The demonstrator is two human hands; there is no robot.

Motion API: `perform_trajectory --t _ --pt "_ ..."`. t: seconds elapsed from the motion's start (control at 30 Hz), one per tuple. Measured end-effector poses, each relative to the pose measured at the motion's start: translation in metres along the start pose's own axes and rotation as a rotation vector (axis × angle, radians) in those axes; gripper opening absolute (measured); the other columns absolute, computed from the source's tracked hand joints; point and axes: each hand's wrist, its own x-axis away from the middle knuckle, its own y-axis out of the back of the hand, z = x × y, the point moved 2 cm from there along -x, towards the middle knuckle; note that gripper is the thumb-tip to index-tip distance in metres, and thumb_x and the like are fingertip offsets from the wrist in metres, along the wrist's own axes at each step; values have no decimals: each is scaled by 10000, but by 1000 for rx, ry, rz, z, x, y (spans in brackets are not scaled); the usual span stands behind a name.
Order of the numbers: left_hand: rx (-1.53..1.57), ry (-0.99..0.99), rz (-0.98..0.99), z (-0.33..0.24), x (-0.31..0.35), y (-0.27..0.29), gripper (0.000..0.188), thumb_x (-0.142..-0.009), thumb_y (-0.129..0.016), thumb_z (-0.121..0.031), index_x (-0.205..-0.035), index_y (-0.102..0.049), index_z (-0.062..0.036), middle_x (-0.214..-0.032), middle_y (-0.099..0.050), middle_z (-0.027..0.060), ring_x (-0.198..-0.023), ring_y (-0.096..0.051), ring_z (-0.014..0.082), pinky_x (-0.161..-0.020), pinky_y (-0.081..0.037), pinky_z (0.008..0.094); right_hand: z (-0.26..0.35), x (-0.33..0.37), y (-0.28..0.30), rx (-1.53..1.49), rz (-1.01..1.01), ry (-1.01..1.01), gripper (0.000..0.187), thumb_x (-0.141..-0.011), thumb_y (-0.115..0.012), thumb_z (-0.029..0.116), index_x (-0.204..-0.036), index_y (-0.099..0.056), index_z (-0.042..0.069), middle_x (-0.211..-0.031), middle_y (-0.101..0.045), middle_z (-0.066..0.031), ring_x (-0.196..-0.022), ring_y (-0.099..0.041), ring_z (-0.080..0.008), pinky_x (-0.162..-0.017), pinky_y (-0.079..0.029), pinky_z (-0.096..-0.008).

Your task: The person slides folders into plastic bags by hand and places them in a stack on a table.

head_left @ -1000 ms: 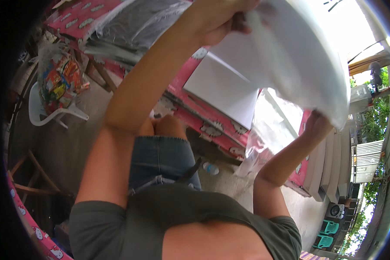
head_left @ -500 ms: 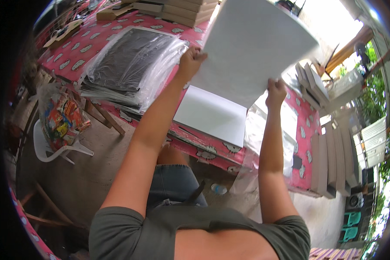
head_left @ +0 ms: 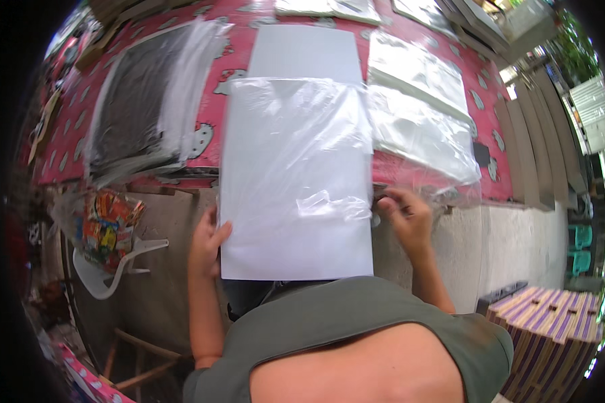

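A large white sheet [head_left: 296,258] lies in front of me, its near end over my lap. Clear plastic film [head_left: 302,144] covers its middle and far part, wrinkled and shiny. My left hand [head_left: 210,243] grips the sheet's left edge near the close corner, thumb on top. Just off the right edge is my right hand [head_left: 407,216], fingers loosely bent and apart, with nothing visible in them. Beyond the film, more white sheet material [head_left: 304,50] shows on the table; whether it is a separate piece is hidden.
Plastic-wrapped black sheets [head_left: 131,107] lie left on the pink patterned table [head_left: 212,144]. Clear plastic sleeves [head_left: 420,101] lie right, beside upright grey-brown boards [head_left: 534,144]. A white chair [head_left: 104,282] with a bag of colourful packets [head_left: 111,218] stands at left. A striped stack [head_left: 551,329] is lower right.
The white sheet came down from its raised position toward me and now lies flat with film over it. Both hands moved nearer my body; the right one no longer holds the sheet's edge.
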Motion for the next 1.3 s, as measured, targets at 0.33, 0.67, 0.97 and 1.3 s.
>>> perform_trajectory --t 0.33,0.67,0.97,1.3 --pt "2 128 -16 16 54 -14 380 -798 -563 -17 -1154 -431 13 -1050 -554 101 -955 -536 172 -859 -404 299 -100 -117 69 195 -154 -178 305 -694 -643 137 -977 -603 31 -712 -588 -89 -604 -540 -192 -562 -426 -313" --pt "77 -97 -241 11 -24 -9 276 -831 -494 -61 -1103 -464 -23 -1033 -553 139 -914 -569 243 -753 -497 410 -109 -297 60 803 -163 182 433 -715 -638 370 -910 -591 -14 -825 -603 -212 -743 -571 -348 -706 -454 -389" --pt "408 -156 -342 -1 -20 -32 386 -817 -557 -69 -1176 -418 -37 -1073 -530 94 -966 -532 204 -823 -452 353 80 -73 -32 460 208 704 604 -627 -607 106 -1208 -449 151 -1223 -391 -144 -1117 -369 -278 -908 -315 -428" --pt "329 -359 -790 16 -18 -51 293 -832 -461 30 -1108 -403 -53 -1091 -475 118 -971 -502 217 -825 -449 358 27 39 -27 122 74 398 460 -696 -581 27 -1153 -523 36 -557 -487 -93 -456 -481 -204 -464 -426 -305"
